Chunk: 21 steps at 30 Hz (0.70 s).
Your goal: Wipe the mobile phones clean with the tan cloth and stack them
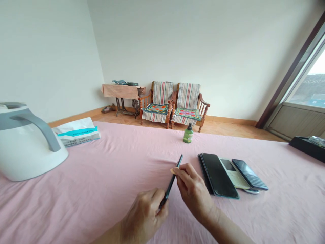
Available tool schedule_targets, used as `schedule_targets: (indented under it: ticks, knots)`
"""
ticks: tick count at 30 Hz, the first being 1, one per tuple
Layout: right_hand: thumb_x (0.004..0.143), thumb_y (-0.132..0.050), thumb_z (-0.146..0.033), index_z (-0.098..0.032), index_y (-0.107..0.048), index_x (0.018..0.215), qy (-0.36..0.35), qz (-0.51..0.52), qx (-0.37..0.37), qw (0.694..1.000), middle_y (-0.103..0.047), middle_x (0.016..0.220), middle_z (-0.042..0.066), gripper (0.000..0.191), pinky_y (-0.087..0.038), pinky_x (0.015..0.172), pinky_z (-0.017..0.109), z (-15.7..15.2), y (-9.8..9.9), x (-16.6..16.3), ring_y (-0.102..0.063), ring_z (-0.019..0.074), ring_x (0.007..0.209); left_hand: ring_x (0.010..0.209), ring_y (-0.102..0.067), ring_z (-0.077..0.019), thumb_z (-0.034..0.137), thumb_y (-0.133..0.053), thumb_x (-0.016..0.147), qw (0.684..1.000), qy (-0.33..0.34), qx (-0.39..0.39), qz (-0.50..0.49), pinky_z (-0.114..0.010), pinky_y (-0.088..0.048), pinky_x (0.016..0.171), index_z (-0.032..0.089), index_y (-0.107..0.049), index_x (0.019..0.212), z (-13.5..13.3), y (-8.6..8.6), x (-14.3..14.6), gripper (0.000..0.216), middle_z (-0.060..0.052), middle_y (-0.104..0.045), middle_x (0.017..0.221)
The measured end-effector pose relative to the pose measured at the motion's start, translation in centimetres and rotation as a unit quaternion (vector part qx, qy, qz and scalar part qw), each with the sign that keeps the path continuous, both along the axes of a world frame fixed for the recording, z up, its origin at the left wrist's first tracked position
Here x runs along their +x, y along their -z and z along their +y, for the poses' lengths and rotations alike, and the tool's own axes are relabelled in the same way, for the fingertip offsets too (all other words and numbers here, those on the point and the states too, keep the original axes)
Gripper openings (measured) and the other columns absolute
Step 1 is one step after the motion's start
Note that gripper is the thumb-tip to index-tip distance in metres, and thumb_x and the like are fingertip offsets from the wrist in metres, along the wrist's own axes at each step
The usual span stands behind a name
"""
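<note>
My left hand (147, 211) is closed round the lower end of a slim dark smartphone (170, 184), which I see edge-on and tilted above the pink cloth. Between the thumb and fingers of my right hand (193, 188) is a small pale yellow wipe (173, 170), pressed against the phone's edge near its upper end. Its exact material is too small to tell. To the right of my right hand lies a large black phone (218, 174) on top of another dark one. Beside it are a pale keypad phone (237, 176) and a dark keypad phone (249, 173), partly overlapping.
A green spray bottle (188, 134) stands beyond my hands. At the left are a white and grey kettle (30, 145) and a tissue pack (78, 132). A black tray (308, 149) sits at the far right of the pink-covered table (101, 183). Two wooden chairs (188, 101) stand behind.
</note>
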State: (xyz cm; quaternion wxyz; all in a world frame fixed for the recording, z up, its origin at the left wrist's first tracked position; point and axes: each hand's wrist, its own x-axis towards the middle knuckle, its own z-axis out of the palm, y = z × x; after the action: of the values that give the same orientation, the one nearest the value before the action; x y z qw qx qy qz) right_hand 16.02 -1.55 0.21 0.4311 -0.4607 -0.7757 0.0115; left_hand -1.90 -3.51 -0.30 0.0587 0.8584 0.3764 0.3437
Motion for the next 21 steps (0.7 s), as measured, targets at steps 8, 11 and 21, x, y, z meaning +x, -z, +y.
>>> schedule_targets:
  ticks: [8,11,21]
  knots:
    - [0.086,-0.041,-0.005,-0.015,-0.065,0.103,0.043,0.004,-0.006,0.999,-0.057,0.088,0.008,0.031,-0.051,0.074,0.03,2.0,-0.5,0.6,-0.06,0.0179,0.079,0.047,-0.05,-0.0108,0.01,-0.04,0.083,1.0,-0.01,0.0,0.012,-0.02,-0.034,0.048,0.022,-0.04,0.069,0.0,0.3,-0.1,0.019,0.005,-0.046,0.055]
    - [0.087,-0.039,-0.005,-0.015,-0.062,0.11,-0.001,-0.005,-0.002,1.0,-0.057,0.091,0.009,0.034,-0.051,0.074,0.03,-0.3,0.0,-0.3,-0.059,0.0179,0.08,0.046,-0.05,-0.0105,0.008,-0.04,0.082,1.0,-0.006,-0.01,0.009,-0.02,-0.034,0.047,0.022,-0.041,0.069,0.0,0.4,0.0,0.019,0.005,-0.046,0.055]
    - [0.081,-0.043,-0.014,-0.015,-0.072,0.096,0.11,0.11,-0.083,0.984,-0.062,0.086,0.007,0.032,-0.048,0.071,0.027,5.5,-0.1,1.3,-0.061,0.0168,0.075,0.045,-0.052,-0.0107,0.013,-0.038,0.086,1.0,-0.011,0.008,0.026,-0.02,-0.035,0.046,0.022,-0.04,0.068,0.1,-0.1,0.0,0.019,0.005,-0.049,0.054]
